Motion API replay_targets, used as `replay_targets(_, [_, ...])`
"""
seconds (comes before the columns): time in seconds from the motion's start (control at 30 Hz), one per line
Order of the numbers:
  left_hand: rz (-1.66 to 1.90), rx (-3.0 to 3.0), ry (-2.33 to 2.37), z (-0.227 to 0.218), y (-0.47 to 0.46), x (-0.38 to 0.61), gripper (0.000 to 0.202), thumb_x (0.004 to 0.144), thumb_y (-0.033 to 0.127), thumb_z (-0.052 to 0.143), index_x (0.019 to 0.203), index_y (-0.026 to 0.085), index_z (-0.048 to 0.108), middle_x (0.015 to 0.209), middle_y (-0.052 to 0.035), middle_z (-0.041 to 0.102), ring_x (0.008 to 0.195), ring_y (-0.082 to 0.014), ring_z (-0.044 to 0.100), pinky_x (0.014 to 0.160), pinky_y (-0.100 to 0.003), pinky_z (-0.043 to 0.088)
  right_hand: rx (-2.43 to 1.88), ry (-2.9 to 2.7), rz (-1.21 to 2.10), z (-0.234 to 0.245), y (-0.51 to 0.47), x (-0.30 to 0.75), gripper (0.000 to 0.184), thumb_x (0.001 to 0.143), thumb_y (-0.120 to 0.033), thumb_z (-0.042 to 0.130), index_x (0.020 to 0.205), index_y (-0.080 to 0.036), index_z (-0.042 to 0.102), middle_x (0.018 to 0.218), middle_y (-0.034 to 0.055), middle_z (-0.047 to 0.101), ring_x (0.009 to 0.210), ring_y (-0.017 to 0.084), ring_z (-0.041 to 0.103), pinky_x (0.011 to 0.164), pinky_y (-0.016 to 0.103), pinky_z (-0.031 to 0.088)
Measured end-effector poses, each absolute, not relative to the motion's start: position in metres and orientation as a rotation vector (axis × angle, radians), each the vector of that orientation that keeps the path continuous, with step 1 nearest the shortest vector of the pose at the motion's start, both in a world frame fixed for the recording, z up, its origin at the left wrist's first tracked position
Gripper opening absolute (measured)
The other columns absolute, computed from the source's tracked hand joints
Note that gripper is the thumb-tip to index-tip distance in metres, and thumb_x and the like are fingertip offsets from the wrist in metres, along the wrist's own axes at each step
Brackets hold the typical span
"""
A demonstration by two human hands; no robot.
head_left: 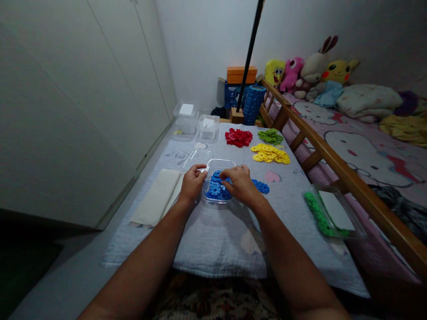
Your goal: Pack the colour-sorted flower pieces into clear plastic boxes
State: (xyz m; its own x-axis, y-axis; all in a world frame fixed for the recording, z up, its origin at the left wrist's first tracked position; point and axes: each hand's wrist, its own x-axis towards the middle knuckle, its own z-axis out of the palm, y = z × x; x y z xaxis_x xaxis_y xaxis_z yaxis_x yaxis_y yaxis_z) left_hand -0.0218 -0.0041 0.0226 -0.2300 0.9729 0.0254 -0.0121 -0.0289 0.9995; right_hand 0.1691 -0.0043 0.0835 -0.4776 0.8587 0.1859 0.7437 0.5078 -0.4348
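Note:
A clear plastic box (218,201) stands before me with several blue flower-shaped plastic pieces (215,190) inside. My left hand (193,183) holds the box's left rim between thumb and fingers. Over the box's right side hangs my right hand (240,181), fingers curved and the thumb apart from the index finger; no piece shows between them. More blue flower pieces (260,186) lie on the cloth just right of that hand. A clear lid (198,158) lies behind my left hand.
Red (239,138), yellow (270,154) and light green pieces (270,136) lie in piles on the cloth-covered table. Lidded boxes (186,118) stand at the back left. A folded cream cloth (156,195) lies left, a box of green pieces (328,213) right, beside a wooden bed rail (320,151).

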Motion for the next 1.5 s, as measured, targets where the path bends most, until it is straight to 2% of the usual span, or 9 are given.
replay_targets(0.2, [1.409, 1.093, 1.351, 0.019, -0.002, -0.022, 0.038, 0.076, 0.037, 0.07, 0.108, 0.017, 0.068, 0.058, 0.0081, 0.046, 0.053, -0.0108, 0.044, 0.052, -0.021, 0.034, -1.44, -2.113, 0.362, 0.087, 0.009, 0.215, 0.017, 0.091, -0.015, 0.059, 0.1, -0.022, 0.072, 0.108, 0.0083, 0.074, 0.108, 0.026, 0.062, 0.1, 0.043, 0.042])
replay_targets(0.37, [1.414, 1.082, 1.347, 0.018, -0.002, -0.022, 0.04, 0.075, 0.039, 0.071, 0.108, 0.017, 0.069, 0.058, 0.0077, 0.046, 0.053, -0.0108, 0.044, 0.052, -0.021, 0.035, -1.659, -2.327, 0.288, 0.068, 0.002, 0.23, 0.021, 0.085, -0.023, 0.072, 0.105, -0.023, 0.076, 0.112, 0.0107, 0.07, 0.108, 0.029, 0.057, 0.095, 0.042, 0.04])
replay_targets(0.47, [1.414, 1.083, 1.351, 0.02, -0.003, -0.022, 0.039, 0.075, 0.039, 0.071, 0.107, 0.017, 0.069, 0.057, 0.0082, 0.045, 0.052, -0.0104, 0.042, 0.051, -0.021, 0.033, -1.63, -2.447, 0.234, 0.055, -0.005, 0.227, 0.032, 0.081, -0.025, 0.079, 0.113, -0.026, 0.076, 0.126, 0.0119, 0.065, 0.116, 0.032, 0.052, 0.1, 0.046, 0.038])
replay_targets(0.6, [1.406, 1.07, 1.351, 0.021, -0.003, -0.022, 0.039, 0.076, 0.038, 0.071, 0.108, 0.016, 0.068, 0.058, 0.0081, 0.045, 0.052, -0.0104, 0.042, 0.051, -0.021, 0.032, -1.626, -2.488, 0.22, 0.049, -0.007, 0.223, 0.033, 0.078, -0.022, 0.081, 0.111, -0.027, 0.076, 0.131, 0.0114, 0.063, 0.122, 0.034, 0.049, 0.105, 0.05, 0.035])
replay_targets(0.87, [1.405, 1.086, 1.358, 0.022, -0.004, -0.021, 0.038, 0.076, 0.038, 0.069, 0.108, 0.016, 0.068, 0.058, 0.0083, 0.046, 0.051, -0.01, 0.041, 0.05, -0.021, 0.032, -1.629, -2.335, 0.354, 0.052, -0.003, 0.226, 0.017, 0.081, -0.018, 0.075, 0.097, -0.023, 0.074, 0.113, 0.0087, 0.066, 0.111, 0.027, 0.053, 0.096, 0.041, 0.039])
replay_targets(1.0, [1.404, 1.082, 1.364, 0.023, -0.004, -0.021, 0.039, 0.075, 0.038, 0.07, 0.107, 0.017, 0.068, 0.057, 0.0082, 0.046, 0.051, -0.0104, 0.042, 0.05, -0.021, 0.032, -1.5, -2.194, 0.633, 0.054, -0.001, 0.237, 0.004, 0.082, -0.019, 0.067, 0.083, -0.022, 0.071, 0.094, 0.0044, 0.069, 0.094, 0.022, 0.059, 0.088, 0.036, 0.043])
replay_targets(1.17, [1.403, 1.064, 1.356, 0.022, -0.004, -0.021, 0.039, 0.074, 0.039, 0.071, 0.107, 0.018, 0.068, 0.057, 0.0083, 0.046, 0.051, -0.0107, 0.042, 0.05, -0.021, 0.032, -1.374, -1.875, 0.874, 0.066, 0.001, 0.249, 0.01, 0.081, -0.03, 0.064, 0.076, -0.022, 0.066, 0.077, 0.0008, 0.067, 0.075, 0.018, 0.06, 0.075, 0.032, 0.047])
replay_targets(1.3, [1.41, 1.061, 1.347, 0.023, -0.005, -0.02, 0.039, 0.074, 0.038, 0.07, 0.106, 0.018, 0.068, 0.056, 0.0093, 0.043, 0.049, -0.0097, 0.039, 0.049, -0.021, 0.03, -1.331, -1.692, 0.654, 0.079, -0.003, 0.24, 0.011, 0.081, -0.034, 0.066, 0.081, -0.023, 0.066, 0.083, 0.0014, 0.069, 0.084, 0.021, 0.062, 0.084, 0.035, 0.048])
replay_targets(1.5, [1.412, 1.056, 1.323, 0.024, -0.005, -0.019, 0.039, 0.075, 0.039, 0.07, 0.108, 0.017, 0.066, 0.056, 0.0096, 0.043, 0.048, -0.0097, 0.038, 0.048, -0.021, 0.03, -1.303, -2.015, 0.477, 0.089, -0.013, 0.194, 0.004, 0.086, -0.02, 0.068, 0.086, -0.024, 0.068, 0.089, 0.0026, 0.072, 0.096, 0.023, 0.061, 0.108, 0.048, 0.037])
